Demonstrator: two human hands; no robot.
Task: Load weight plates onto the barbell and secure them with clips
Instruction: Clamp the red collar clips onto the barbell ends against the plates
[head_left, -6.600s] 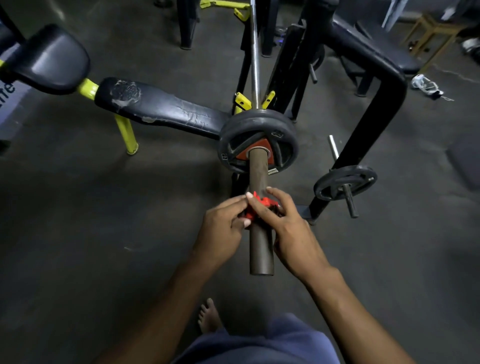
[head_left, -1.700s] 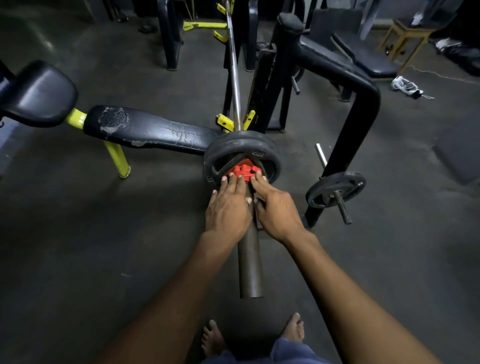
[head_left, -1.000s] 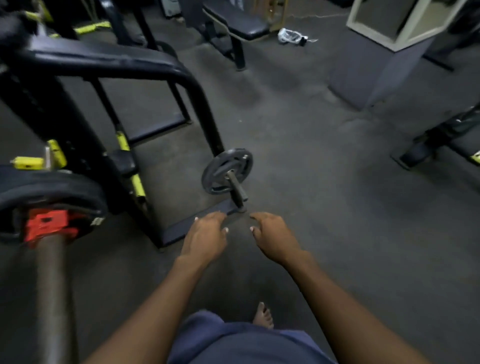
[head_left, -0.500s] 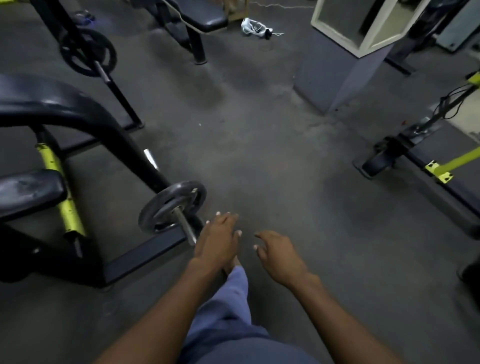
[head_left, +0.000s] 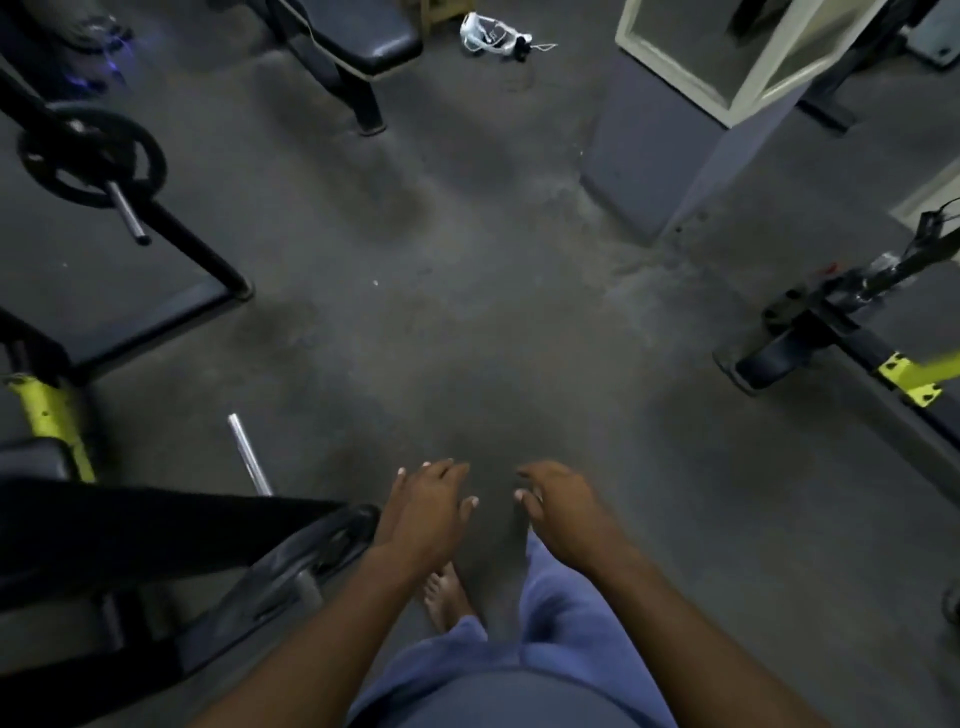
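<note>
We read no text anywhere. The plate at lower left is too dark and blurred for markings.

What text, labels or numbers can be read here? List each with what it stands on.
None can be read.
Plate by the left hand: any marking is too dark and blurred to read.
Plate on the far peg: no legible marking.
Right hand: holds nothing printed.
</note>
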